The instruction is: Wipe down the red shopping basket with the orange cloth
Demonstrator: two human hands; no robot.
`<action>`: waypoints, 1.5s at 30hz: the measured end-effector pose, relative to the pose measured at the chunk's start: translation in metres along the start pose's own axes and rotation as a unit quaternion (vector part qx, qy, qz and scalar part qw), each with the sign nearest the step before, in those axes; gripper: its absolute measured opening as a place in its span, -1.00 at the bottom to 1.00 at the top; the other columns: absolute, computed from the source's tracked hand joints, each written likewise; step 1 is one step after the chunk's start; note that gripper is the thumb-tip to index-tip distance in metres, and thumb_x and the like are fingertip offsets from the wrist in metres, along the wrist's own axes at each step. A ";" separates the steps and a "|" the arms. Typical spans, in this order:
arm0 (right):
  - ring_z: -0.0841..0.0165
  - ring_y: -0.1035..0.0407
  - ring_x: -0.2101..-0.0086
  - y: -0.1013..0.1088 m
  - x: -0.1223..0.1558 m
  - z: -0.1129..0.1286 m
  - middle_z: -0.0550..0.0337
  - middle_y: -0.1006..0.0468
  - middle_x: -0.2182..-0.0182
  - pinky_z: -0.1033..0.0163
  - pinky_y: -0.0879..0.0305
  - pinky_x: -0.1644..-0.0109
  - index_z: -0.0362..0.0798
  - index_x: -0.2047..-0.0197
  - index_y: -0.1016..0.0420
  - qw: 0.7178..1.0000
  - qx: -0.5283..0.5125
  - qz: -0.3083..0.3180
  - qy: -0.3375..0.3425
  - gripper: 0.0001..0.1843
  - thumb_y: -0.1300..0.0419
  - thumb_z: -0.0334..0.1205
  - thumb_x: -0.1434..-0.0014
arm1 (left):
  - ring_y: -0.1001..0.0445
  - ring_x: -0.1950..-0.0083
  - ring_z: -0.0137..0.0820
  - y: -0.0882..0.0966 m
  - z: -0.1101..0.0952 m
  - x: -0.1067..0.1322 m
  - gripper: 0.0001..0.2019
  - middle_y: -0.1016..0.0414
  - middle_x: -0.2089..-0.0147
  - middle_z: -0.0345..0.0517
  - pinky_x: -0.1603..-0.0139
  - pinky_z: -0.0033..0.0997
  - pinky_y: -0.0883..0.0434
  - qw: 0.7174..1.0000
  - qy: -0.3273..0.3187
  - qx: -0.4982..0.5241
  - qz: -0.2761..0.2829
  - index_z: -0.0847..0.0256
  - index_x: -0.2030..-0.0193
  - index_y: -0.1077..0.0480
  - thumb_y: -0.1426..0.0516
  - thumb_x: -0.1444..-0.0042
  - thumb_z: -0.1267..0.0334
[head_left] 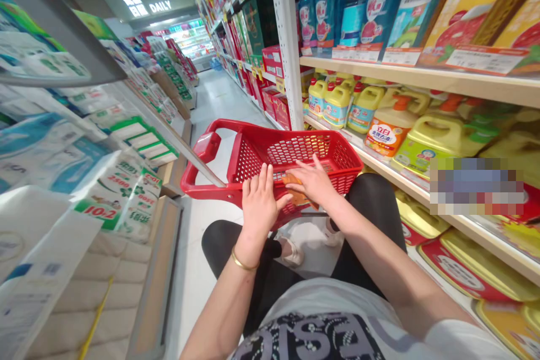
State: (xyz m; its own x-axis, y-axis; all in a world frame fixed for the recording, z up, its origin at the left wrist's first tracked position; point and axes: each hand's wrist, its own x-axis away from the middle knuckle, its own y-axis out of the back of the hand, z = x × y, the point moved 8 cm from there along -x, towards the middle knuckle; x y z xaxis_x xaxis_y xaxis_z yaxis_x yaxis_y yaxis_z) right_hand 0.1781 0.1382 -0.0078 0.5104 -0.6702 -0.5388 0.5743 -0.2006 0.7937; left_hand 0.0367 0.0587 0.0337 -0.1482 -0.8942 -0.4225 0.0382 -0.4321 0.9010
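Note:
I crouch in a shop aisle with a red plastic shopping basket (291, 152) on the floor in front of my knees. My left hand (259, 202) rests on the basket's near rim, fingers stretched out and close together. My right hand (312, 180) reaches into the basket, fingers spread flat over an orange packet (295, 194) lying inside. The packet is mostly hidden under both hands. The basket's red handle (206, 149) sticks out to the left.
Shelves on the right hold yellow detergent jugs (337, 104) and blue bottles (358, 5) above. On the left stand stacked tissue packs (122, 191). The tiled aisle floor (219, 95) runs ahead between the shelves.

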 end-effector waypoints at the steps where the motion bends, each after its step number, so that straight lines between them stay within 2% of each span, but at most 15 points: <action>1: -0.02 -0.39 -0.36 0.006 0.008 -0.014 0.05 -0.71 -0.14 -0.43 0.42 -0.59 0.09 -0.24 -0.62 1.000 0.015 0.000 -0.012 -0.60 -0.31 0.04 -0.44 | -0.38 -0.39 0.09 0.000 0.000 0.000 -0.09 -0.06 -0.65 0.21 -0.49 0.13 -0.16 1.000 0.000 0.000 -0.002 0.30 -0.66 0.01 -0.03 -0.40 -0.29; 5: -0.07 -0.35 -0.38 0.025 0.038 -0.073 0.04 -0.69 -0.17 -0.50 0.48 -0.57 0.10 -0.25 -0.61 0.996 0.062 0.027 -0.058 -0.59 -0.32 0.03 -0.42 | -0.39 -0.36 0.10 -0.002 0.000 0.001 -0.12 -0.07 -0.65 0.20 -0.48 0.15 -0.17 1.000 0.000 0.008 -0.015 0.30 -0.65 -0.03 -0.04 -0.41 -0.26; 10: -0.10 -0.34 -0.38 0.044 0.066 -0.145 0.06 -0.67 -0.21 -0.54 0.42 -0.55 0.16 -0.26 -0.61 0.984 0.095 0.086 -0.125 -0.59 -0.29 0.05 -0.42 | -0.39 -0.36 0.10 -0.001 0.000 0.002 -0.13 -0.08 -0.65 0.18 -0.49 0.14 -0.16 0.999 -0.004 0.019 -0.030 0.28 -0.64 -0.09 -0.05 -0.40 -0.29; 13: -0.11 -0.30 -0.41 0.051 0.074 -0.173 0.07 -0.63 -0.26 -0.54 0.36 -0.56 0.21 -0.24 -0.64 0.975 0.100 0.130 -0.152 -0.60 -0.29 0.06 -0.40 | -0.40 -0.35 0.08 0.000 0.000 0.003 -0.14 -0.10 -0.64 0.21 -0.48 0.14 -0.17 0.999 -0.007 0.023 -0.037 0.30 -0.62 -0.13 -0.03 -0.41 -0.29; 17: -0.06 -0.24 -0.45 0.059 0.074 -0.183 0.10 -0.58 -0.31 -0.48 0.17 -0.57 0.24 -0.26 -0.63 0.974 0.112 0.158 -0.118 -0.60 -0.26 0.02 -0.40 | -0.40 -0.38 0.08 0.002 0.000 0.004 -0.14 -0.11 -0.64 0.24 -0.50 0.13 -0.16 0.999 -0.008 0.023 -0.039 0.31 -0.60 -0.16 -0.04 -0.40 -0.30; 21: 0.04 -0.24 -0.46 0.075 0.087 -0.190 -0.02 -0.42 -0.43 -0.24 -0.05 -0.58 0.10 -0.37 -0.54 0.980 0.093 0.151 -0.084 -0.50 -0.18 -0.03 -0.43 | -0.39 -0.40 0.07 0.003 0.000 0.004 -0.13 -0.10 -0.64 0.23 -0.52 0.13 -0.16 0.999 -0.011 0.026 -0.034 0.34 -0.59 -0.18 -0.05 -0.39 -0.31; 24: 0.01 -0.30 -0.42 0.097 0.109 -0.192 -0.11 -0.42 -0.43 -0.18 -0.24 -0.50 0.00 -0.41 -0.50 0.987 0.042 0.093 -0.127 -0.42 -0.11 0.06 -0.45 | -0.39 -0.40 0.05 0.001 -0.001 0.004 -0.13 -0.07 -0.65 0.21 -0.52 0.11 -0.17 0.999 -0.013 0.028 -0.032 0.33 -0.59 -0.18 -0.05 -0.39 -0.32; 27: -0.06 -0.39 -0.35 0.116 0.135 -0.176 -0.13 -0.54 -0.33 -0.24 -0.26 -0.48 0.03 -0.34 -0.55 0.970 -0.030 -0.044 -0.235 -0.37 -0.05 0.23 -0.46 | -0.38 -0.40 0.09 -0.002 0.000 0.003 -0.14 -0.08 -0.65 0.17 -0.51 0.13 -0.16 0.999 -0.003 0.027 -0.037 0.30 -0.59 -0.20 -0.03 -0.39 -0.33; 29: -0.01 -0.42 -0.33 0.120 0.148 -0.152 -0.08 -0.57 -0.30 -0.22 -0.25 -0.49 0.08 -0.38 -0.50 0.928 -0.151 -0.167 -0.296 -0.32 0.01 0.31 -0.47 | -0.39 -0.39 0.11 -0.004 0.001 0.003 -0.15 -0.10 -0.65 0.15 -0.51 0.16 -0.15 0.999 0.002 0.028 -0.040 0.27 -0.58 -0.22 -0.01 -0.40 -0.33; 31: 0.04 -0.51 -0.26 0.108 0.152 -0.123 0.01 -0.63 -0.25 -0.23 -0.35 -0.43 0.16 -0.46 -0.37 0.839 -0.346 -0.257 -0.333 -0.28 0.08 0.37 -0.47 | -0.41 -0.36 0.11 -0.004 0.001 0.003 -0.16 -0.12 -0.64 0.15 -0.51 0.17 -0.15 0.999 0.003 0.029 -0.040 0.26 -0.58 -0.23 -0.01 -0.40 -0.33; 34: 0.00 -0.55 -0.21 0.078 0.138 -0.077 0.05 -0.65 -0.22 -0.37 -0.42 -0.33 0.22 -0.46 -0.37 0.685 -0.585 -0.250 -0.356 -0.31 0.03 0.32 -0.43 | -0.42 -0.35 0.12 -0.004 0.000 0.004 -0.17 -0.11 -0.65 0.15 -0.50 0.17 -0.15 0.999 -0.004 0.030 -0.034 0.25 -0.58 -0.23 -0.03 -0.39 -0.31; 36: -0.01 -0.50 -0.26 0.066 0.126 -0.049 0.08 -0.59 -0.30 -0.43 -0.37 -0.35 0.25 -0.41 -0.43 0.610 -0.675 -0.213 -0.356 -0.37 -0.01 0.25 -0.40 | -0.40 -0.37 0.13 -0.004 0.000 0.005 -0.18 -0.11 -0.65 0.15 -0.50 0.18 -0.15 0.999 -0.005 0.030 -0.032 0.24 -0.58 -0.23 -0.06 -0.38 -0.30; 38: 0.04 -0.42 -0.34 0.060 0.119 -0.031 0.17 -0.49 -0.39 -0.42 -0.27 -0.42 0.30 -0.37 -0.48 0.561 -0.727 -0.184 -0.350 -0.42 -0.02 0.20 -0.39 | -0.40 -0.38 0.14 -0.004 0.000 0.004 -0.18 -0.13 -0.64 0.14 -0.51 0.18 -0.14 0.999 -0.002 0.034 -0.032 0.23 -0.57 -0.25 -0.07 -0.38 -0.30; 41: 0.11 -0.27 -0.44 0.052 0.114 -0.016 0.29 -0.39 -0.47 -0.36 -0.17 -0.51 0.29 -0.31 -0.54 0.514 -0.771 -0.151 -0.345 -0.46 -0.01 0.17 -0.40 | -0.38 -0.39 0.16 0.001 0.001 0.002 -0.20 -0.19 -0.61 0.17 -0.51 0.22 -0.13 0.997 0.013 0.065 -0.039 0.23 -0.54 -0.30 -0.10 -0.37 -0.30; 45: 0.13 -0.30 -0.42 0.041 0.115 0.003 0.30 -0.46 -0.42 -0.35 -0.20 -0.50 0.27 -0.30 -0.54 0.462 -0.795 -0.121 -0.375 -0.50 -0.03 0.08 -0.40 | -0.39 -0.43 0.01 0.019 -0.007 0.003 -0.40 -0.43 -0.48 0.12 -0.53 0.19 -0.12 0.974 0.020 0.221 -0.046 0.13 -0.42 -0.43 -0.13 -0.41 -0.18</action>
State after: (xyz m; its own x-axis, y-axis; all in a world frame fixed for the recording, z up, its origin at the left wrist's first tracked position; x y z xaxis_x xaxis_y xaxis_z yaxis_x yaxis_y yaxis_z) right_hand 0.2586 0.0508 -0.0368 0.2857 -0.9441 0.1644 0.6042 0.0443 -0.7956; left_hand 0.0442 0.0474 0.0487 -0.0929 -0.8618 -0.4987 -0.4031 -0.4254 0.8103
